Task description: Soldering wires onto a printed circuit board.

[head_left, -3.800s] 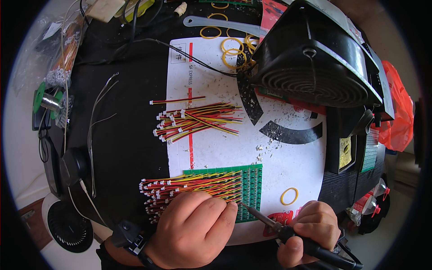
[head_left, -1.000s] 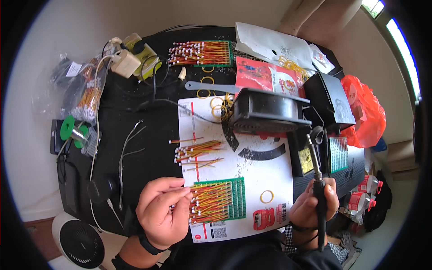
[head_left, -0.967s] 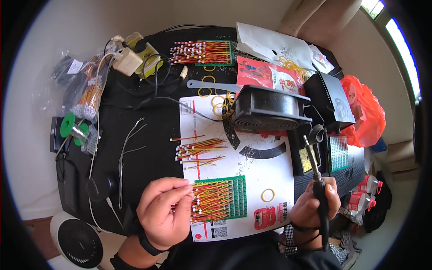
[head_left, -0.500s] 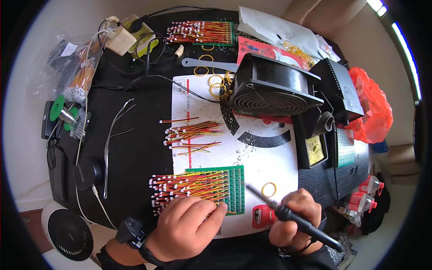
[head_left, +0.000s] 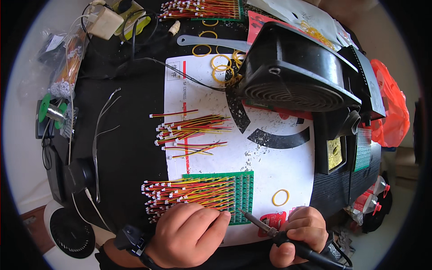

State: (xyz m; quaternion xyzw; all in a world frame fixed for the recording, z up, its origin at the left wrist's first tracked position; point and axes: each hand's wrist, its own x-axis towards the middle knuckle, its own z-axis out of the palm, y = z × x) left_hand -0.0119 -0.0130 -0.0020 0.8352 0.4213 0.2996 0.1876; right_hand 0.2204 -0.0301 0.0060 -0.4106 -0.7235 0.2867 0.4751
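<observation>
My left hand (head_left: 186, 234) rests on the near edge of a green circuit board (head_left: 240, 189) covered with red and yellow wires (head_left: 184, 193), fingers curled, pressing the wires down. My right hand (head_left: 302, 233) grips a black soldering iron (head_left: 270, 230); its tip points at the board's lower right corner, just right of my left fingertips. A loose bundle of the same red, yellow and black wires (head_left: 191, 135) lies on the white sheet (head_left: 270, 166) above the board.
A black fan-shaped fume extractor (head_left: 292, 76) stands at the right rear, a soldering stand with a brass sponge (head_left: 333, 153) beside it. Yellow rubber bands (head_left: 281, 197), a solder spool (head_left: 51, 112), another wired board (head_left: 202, 9) and an orange bag (head_left: 389, 112) surround the black mat.
The view has dropped closer to the board. My right hand brought the soldering iron from upright at the right down to the board's corner; my left hand shifted to the board's near edge.
</observation>
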